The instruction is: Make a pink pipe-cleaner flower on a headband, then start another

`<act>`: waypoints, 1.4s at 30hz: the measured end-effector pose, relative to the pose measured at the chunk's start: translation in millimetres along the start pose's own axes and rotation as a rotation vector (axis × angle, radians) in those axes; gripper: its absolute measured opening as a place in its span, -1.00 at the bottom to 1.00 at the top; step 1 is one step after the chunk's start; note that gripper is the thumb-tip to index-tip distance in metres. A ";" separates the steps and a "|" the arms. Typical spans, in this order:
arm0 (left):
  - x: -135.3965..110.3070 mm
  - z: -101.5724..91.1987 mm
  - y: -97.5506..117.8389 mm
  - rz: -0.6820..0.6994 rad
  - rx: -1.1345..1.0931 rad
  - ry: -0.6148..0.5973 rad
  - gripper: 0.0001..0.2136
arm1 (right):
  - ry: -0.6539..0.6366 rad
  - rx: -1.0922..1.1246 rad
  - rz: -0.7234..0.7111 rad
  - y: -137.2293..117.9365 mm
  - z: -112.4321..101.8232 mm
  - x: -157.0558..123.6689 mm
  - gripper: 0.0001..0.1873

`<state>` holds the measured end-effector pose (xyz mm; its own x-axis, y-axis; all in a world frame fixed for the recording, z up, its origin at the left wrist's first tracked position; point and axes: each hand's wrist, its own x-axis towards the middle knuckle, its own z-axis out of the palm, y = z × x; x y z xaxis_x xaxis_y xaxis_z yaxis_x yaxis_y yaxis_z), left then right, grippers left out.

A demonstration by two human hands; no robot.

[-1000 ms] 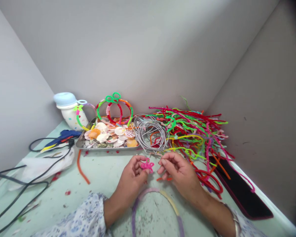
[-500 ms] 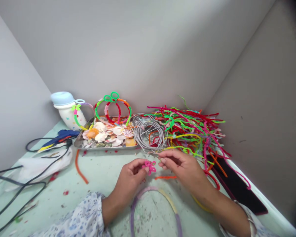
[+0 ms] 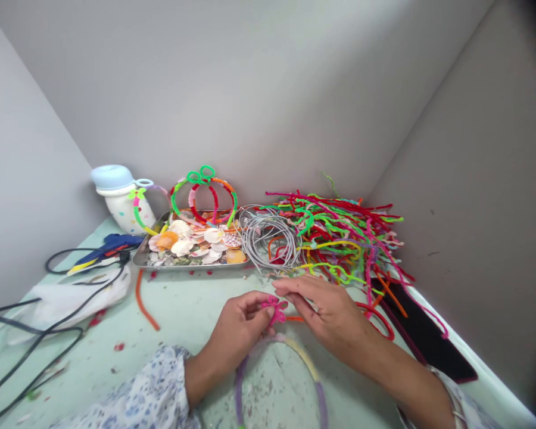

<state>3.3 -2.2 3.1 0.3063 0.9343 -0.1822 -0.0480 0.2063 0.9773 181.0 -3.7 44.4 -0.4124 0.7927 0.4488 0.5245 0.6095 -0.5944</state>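
A small pink pipe-cleaner flower [image 3: 277,308] is pinched between the thumb and fingers of my left hand [image 3: 243,322]. Close on its right is my right hand [image 3: 330,313], fingers stretched out over the flower's upper edge; whether they touch it I cannot tell. Below both hands lies a hoop wrapped in purple, yellow and pale pink fuzzy stems [image 3: 322,396]. An orange pipe cleaner [image 3: 293,319] shows between the hands, its right end hidden by my right hand.
Behind stand a metal tray [image 3: 192,267] of seashells with wrapped hoops, a coil of grey wire [image 3: 268,241] and a pile of pipe cleaners [image 3: 339,229]. At left are a white bottle [image 3: 127,208], a blue-handled tool [image 3: 109,247] and black cables [image 3: 31,336]. A black flat object [image 3: 429,336] lies at right.
My right hand has moved left to the flower, its pinch loosened into stretched fingers. The flower has shifted slightly right and down in my left hand.
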 end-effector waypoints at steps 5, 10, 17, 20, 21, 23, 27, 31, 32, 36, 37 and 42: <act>-2.1 3.5 3.4 -0.010 -0.033 -0.014 -0.81 | -0.015 -0.003 0.013 -2.8 -1.1 1.5 -0.53; -4.0 5.5 4.7 -0.009 -0.088 -0.056 -0.82 | -0.050 0.010 0.035 0.1 1.3 -0.5 -0.53; -2.5 3.6 -2.9 -0.016 -0.087 -0.091 -0.81 | -0.037 -0.056 -0.016 3.0 6.5 -1.1 -0.63; -2.4 2.8 -5.3 -0.012 -0.100 -0.099 -0.82 | -0.043 -0.084 -0.026 3.1 8.1 -1.7 -0.70; -2.4 2.7 -5.8 -0.011 -0.100 -0.101 -0.82 | -0.048 -0.089 -0.028 3.2 8.4 -2.0 -0.72; -2.5 2.7 -6.3 -0.007 -0.097 -0.101 -0.81 | -0.066 -0.100 -0.028 3.8 8.2 -2.5 -0.77; -2.8 3.5 -5.2 -0.017 -0.089 -0.090 -0.81 | -0.101 -0.134 -0.011 4.9 6.2 -2.9 -0.83; -3.4 4.4 -1.8 -0.008 -0.072 -0.090 -0.83 | -0.118 -0.144 -0.003 4.0 4.8 -2.0 -0.86; -3.6 4.6 -1.0 -0.006 -0.070 -0.087 -0.84 | -0.119 -0.141 -0.002 3.6 4.6 -1.7 -0.86; -3.7 4.6 0.7 0.009 -0.047 -0.081 -0.86 | -0.110 -0.128 -0.004 3.0 4.7 -0.8 -0.87; -3.6 4.5 0.6 0.011 -0.045 -0.084 -0.85 | -0.101 -0.129 -0.008 3.3 4.9 -0.9 -0.87; -3.1 4.1 0.3 -0.024 -0.064 -0.072 -0.85 | -0.091 -0.152 -0.041 5.4 8.4 -3.0 -0.87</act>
<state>6.3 -6.2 4.4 0.3760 0.9059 -0.1950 -0.0994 0.2486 0.9635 178.8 -2.9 34.3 -0.4979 0.7673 0.4041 0.6097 0.6411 -0.4661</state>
